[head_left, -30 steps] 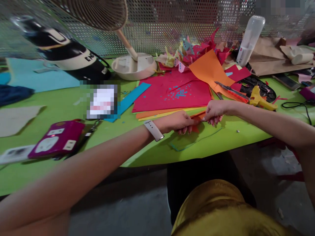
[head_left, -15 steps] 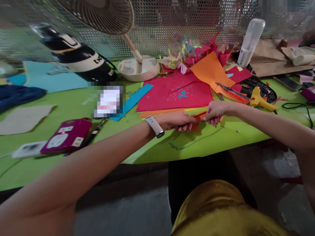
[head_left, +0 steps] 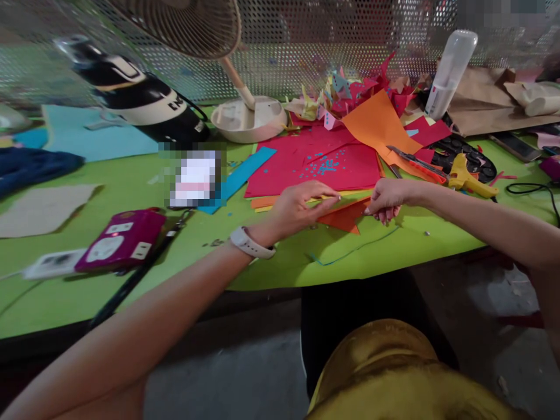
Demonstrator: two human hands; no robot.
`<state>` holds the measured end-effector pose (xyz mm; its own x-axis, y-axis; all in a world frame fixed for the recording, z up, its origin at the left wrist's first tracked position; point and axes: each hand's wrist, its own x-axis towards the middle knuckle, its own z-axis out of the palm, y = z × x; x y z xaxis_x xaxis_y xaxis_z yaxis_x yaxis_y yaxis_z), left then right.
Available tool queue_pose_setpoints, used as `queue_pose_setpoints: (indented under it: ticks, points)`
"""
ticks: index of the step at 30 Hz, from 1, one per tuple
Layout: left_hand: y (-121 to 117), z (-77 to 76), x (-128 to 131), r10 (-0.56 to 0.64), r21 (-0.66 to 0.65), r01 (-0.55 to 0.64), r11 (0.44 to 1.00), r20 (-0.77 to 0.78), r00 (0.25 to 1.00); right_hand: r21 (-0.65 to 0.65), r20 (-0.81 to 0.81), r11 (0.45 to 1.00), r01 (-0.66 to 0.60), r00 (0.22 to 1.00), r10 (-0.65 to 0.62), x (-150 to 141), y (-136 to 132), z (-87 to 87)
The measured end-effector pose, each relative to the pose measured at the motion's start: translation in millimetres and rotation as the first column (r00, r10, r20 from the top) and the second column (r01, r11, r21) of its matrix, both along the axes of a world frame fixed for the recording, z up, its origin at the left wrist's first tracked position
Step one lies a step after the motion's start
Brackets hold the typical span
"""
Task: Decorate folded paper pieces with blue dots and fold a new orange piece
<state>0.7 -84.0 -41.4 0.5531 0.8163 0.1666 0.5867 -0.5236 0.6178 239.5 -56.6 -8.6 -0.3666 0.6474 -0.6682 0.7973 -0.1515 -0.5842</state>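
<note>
A folded piece of dark orange paper [head_left: 345, 217] hangs just above the front of the table, its edge pinched between the thumb and fingers of my right hand [head_left: 387, 199]. My left hand [head_left: 300, 205], with a pale watch on the wrist, is beside the paper's left end. Its thumb and forefinger are apart, and nothing shows between them. Behind both hands lies a stack of red paper sheets [head_left: 280, 166] scattered with small blue paper bits [head_left: 326, 164]. Yellow and orange sheets show under its front edge. A thin green string [head_left: 359, 253] lies below the orange paper.
At the right are a red-and-grey cutting tool [head_left: 422, 166], a yellow glue gun [head_left: 468, 179] and a clear-capped bottle [head_left: 450, 76]. A fan base [head_left: 227, 125], black bottle [head_left: 144, 99] and purple power socket [head_left: 120, 239] stand left. Paper scraps [head_left: 345, 93] pile up behind.
My left hand has let go of the orange paper and moved left, its fingers spreading. More of the paper now shows. My right hand keeps its pinch in nearly the same place.
</note>
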Motion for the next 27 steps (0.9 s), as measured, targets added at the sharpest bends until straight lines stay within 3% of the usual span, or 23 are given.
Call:
queue_pose_setpoints:
  ticks: [2,4,9,14,17,18,21,23,25,27]
  points:
    - [1,-14.5,-9,-0.155,0.131,0.167,0.977,-0.096,0.983,-0.002,0.018,1.0,-0.014,1.0,0.014,0,-1,1.8]
    - [1,-25.6,-14,-0.225,0.141,0.257,0.956,-0.207,0.952,-0.005,0.054,0.999,-0.048,0.997,0.048,-1,-3,4.0]
    - [-1,-30.3,-14,-0.257,0.152,0.313,0.938,-0.301,0.918,-0.082,0.136,0.986,-0.143,0.979,0.153,-8,-11,5.3]
    - [-1,-30.3,-12,-0.254,0.187,0.317,0.93,-0.297,0.92,-0.058,0.145,0.983,-0.176,0.972,0.183,-15,-19,2.1]
    - [-1,-33.0,-11,-0.239,0.191,0.299,0.935,-0.285,0.928,0.168,0.136,0.973,-0.155,0.982,0.133,-14,-30,-0.5]
    - [-1,-33.6,-11,-0.237,0.196,0.296,0.935,-0.277,0.931,0.31,0.128,0.94,-0.14,0.986,0.104,-14,-35,-2.0]
    - [-1,-34.1,-10,-0.241,0.212,0.297,0.931,-0.252,0.937,0.643,0.061,0.755,-0.132,0.991,0.12,-11,-43,-8.8]
    - [-1,-33.8,-10,-0.245,0.218,0.297,0.93,-0.235,0.941,0.69,0.001,0.704,-0.17,0.972,0.233,-10,-43,-14.2]
    - [-1,-33.5,-10,-0.248,0.224,0.294,0.929,-0.213,0.945,0.669,-0.054,0.718,-0.194,0.95,0.307,-11,-39,-18.8]
    - [-1,-33.3,-10,-0.251,0.234,0.292,0.927,-0.192,0.949,0.633,-0.094,0.755,-0.168,0.952,0.29,-12,-34,-21.5]
